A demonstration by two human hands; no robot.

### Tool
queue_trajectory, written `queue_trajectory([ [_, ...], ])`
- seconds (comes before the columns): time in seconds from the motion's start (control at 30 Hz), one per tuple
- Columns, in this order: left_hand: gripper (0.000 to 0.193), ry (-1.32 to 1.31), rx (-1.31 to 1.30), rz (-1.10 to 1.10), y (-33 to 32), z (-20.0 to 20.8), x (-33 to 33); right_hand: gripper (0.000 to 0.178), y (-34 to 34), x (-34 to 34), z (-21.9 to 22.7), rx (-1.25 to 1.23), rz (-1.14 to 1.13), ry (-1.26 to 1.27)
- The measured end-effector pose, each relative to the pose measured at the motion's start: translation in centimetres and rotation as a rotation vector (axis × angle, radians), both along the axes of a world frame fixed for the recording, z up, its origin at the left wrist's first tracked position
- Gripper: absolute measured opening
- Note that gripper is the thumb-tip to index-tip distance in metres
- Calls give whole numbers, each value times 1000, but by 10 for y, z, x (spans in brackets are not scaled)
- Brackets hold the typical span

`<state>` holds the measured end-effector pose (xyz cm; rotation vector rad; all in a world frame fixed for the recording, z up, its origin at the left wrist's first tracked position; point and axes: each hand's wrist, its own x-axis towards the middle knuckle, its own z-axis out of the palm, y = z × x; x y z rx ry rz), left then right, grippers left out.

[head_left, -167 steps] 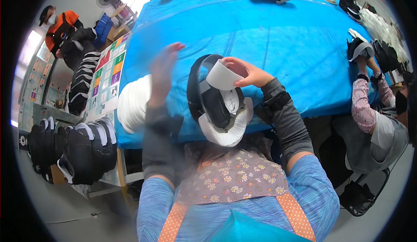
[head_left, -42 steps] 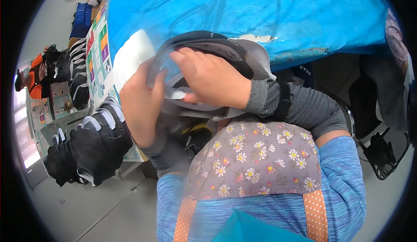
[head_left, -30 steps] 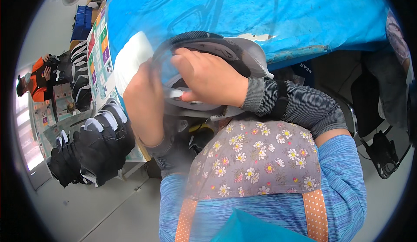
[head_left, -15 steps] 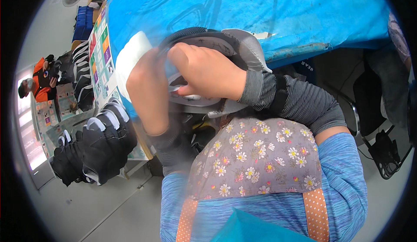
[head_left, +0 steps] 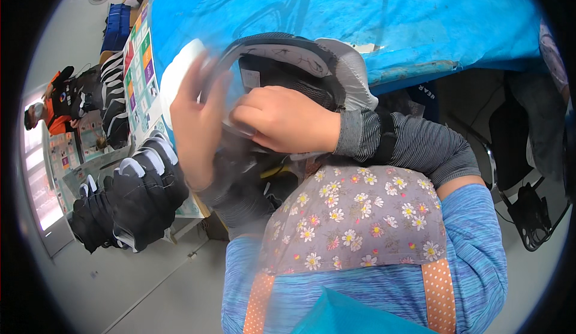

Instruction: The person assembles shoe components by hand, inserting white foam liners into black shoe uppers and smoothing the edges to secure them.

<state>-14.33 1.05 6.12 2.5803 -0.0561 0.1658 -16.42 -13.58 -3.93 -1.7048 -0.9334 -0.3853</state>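
In front of my apron, at the table's near edge, is a dark shoe upper (head_left: 294, 45) with a pale lining panel, dark mesh inside and a grey-white flap (head_left: 354, 73) on its right side. My right hand (head_left: 288, 121) is closed on the upper's near edge, fingers curled in. My left hand (head_left: 195, 124) is at the upper's left end, raised and smeared by motion, so its grip does not show clearly. Behind my left hand lies a white rounded piece (head_left: 175, 73).
A blue sheet (head_left: 432, 16) covers the table. At the left, a stack of black shoe uppers with pale tongues (head_left: 144, 196) hangs over the edge of a side table. Farther off is a person in orange (head_left: 57, 106). A black chair (head_left: 510, 130) stands at right.
My right hand has moved down off the upper's lining, showing more of its inside. My left hand has shifted slightly, its fingers now raised. The distant person has leaned over.
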Motion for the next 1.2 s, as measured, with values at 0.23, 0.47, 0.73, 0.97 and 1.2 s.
queue_trajectory([
  [0.23, 91, -70, -561, -301, 34, -48, 11, 33, -1, -2, -1, 242, 5, 146],
  [0.47, 64, -211, -697, -291, 3, -69, 0, 37, 1, -1, -4, 223, 59, 172],
  [0.73, 57, -201, -800, -212, -9, -68, -3, 42, 3, 4, -8, 228, -35, 17],
  [0.97, 57, -219, -796, -171, -15, -68, -1, 44, -3, 4, -8, 173, -44, -49],
  [1.2, 60, -243, -753, -269, -6, -81, 9, 30, -26, 14, 2, -65, -24, -103],
])
